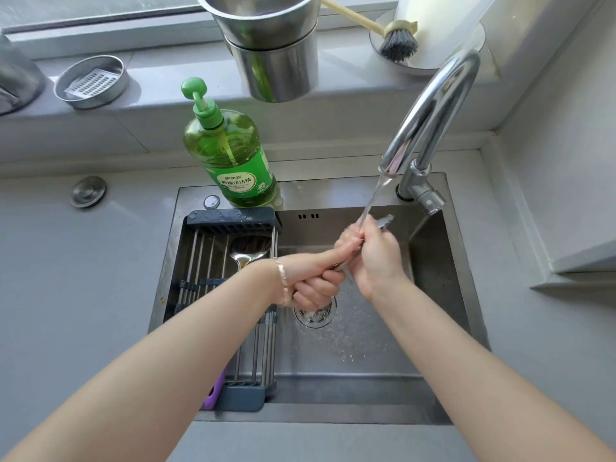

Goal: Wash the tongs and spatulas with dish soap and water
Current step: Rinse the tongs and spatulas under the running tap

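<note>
My left grip [316, 285] and right grip [373, 258] clamp a wet utensil [385, 222] under the stream [375, 195]; slick, it may drop below them.

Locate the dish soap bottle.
Head view: the dish soap bottle stands on the back rim of the sink, left of the faucet, behind the drying rack.

The green soap bottle [230, 151], standing beyond the left hand [316, 283] and to its left, carried a label [241, 183] reading 柠檬洗洁精; the smaller line above was unclear.
</note>
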A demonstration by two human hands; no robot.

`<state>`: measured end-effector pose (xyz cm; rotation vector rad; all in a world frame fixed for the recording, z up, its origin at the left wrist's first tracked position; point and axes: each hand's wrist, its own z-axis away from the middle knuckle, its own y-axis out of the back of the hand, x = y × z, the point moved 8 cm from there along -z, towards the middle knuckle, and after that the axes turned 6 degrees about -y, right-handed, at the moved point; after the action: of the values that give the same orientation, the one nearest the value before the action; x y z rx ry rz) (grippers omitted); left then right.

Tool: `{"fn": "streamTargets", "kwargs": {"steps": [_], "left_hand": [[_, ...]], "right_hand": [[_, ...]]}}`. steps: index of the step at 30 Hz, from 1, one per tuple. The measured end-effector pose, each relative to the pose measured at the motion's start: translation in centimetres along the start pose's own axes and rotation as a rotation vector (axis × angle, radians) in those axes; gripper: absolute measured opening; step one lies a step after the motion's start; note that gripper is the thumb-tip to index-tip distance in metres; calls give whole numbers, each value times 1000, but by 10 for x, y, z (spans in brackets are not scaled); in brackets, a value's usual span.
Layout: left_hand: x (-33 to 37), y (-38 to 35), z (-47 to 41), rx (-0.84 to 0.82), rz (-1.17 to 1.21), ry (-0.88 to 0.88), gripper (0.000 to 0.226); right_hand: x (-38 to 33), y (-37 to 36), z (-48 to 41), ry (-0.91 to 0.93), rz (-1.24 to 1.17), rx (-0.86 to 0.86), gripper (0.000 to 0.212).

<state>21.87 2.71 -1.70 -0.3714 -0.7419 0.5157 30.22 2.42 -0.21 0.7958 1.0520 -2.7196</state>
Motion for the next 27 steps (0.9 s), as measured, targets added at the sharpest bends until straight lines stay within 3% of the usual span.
{"fn": "streamTargets", "kwargs": {"steps": [2, 6, 8, 10, 12, 14, 15, 17, 19, 23, 25, 27], "left_hand": [[-8, 8, 7, 134, -22, -68, 52], [5, 29, 20, 680, -717, -323, 42], [3, 29, 23, 791, -853, -377, 40], [-6, 29, 19, 779, -837, -396, 25], [-14, 25, 11, 739, -810, -376, 4], [-21, 18, -1, 671, -795, -343, 14], [-24, 15, -7, 631, -776, -326, 21], [-31, 7, -17, 561, -709, -269, 32], [-39, 2, -26, 516, -679, -181, 37], [-56, 0, -31, 474, -779, -25, 49], [-60, 15, -25, 551, -823, 26, 55], [-63, 35, -15, 644, -798, 48, 47]], "right_hand": [[10, -9, -2, 23, 201, 1, 36], [17, -6, -5, 70, 561, 176, 18], [17, -5, -5, 128, 689, 163, 16], [21, 5, -5, 107, 757, 162, 24], [25, 27, -4, 24, 742, 181, 48], [31, 46, -1, -85, 707, 155, 77], [34, 56, 1, -136, 675, 130, 74], [44, 74, 5, -247, 612, 83, 36], [57, 91, 10, -362, 614, 89, 19], [69, 122, 0, -469, 660, 220, 22], [68, 140, -11, -498, 713, 320, 35], [68, 162, -21, -536, 841, 428, 50]]}}
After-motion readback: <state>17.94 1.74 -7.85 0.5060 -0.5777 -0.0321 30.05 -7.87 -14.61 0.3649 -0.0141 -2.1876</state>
